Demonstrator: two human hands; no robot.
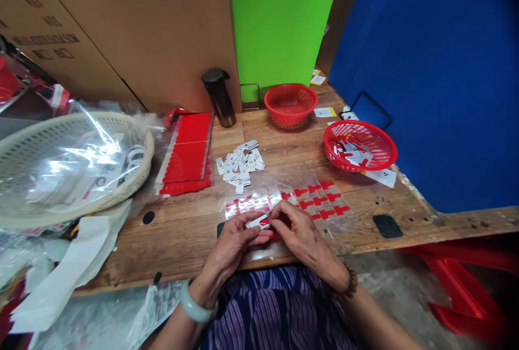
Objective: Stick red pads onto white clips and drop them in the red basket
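Left hand [236, 237] and right hand [302, 232] in a pinch on one white card [255, 222], two red baskets [290, 113] beyond

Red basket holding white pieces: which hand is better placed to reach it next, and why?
Probably the right hand: it is nearer that basket, which stands to the person's right. The left hand is farther off; both hands are at the small white card.
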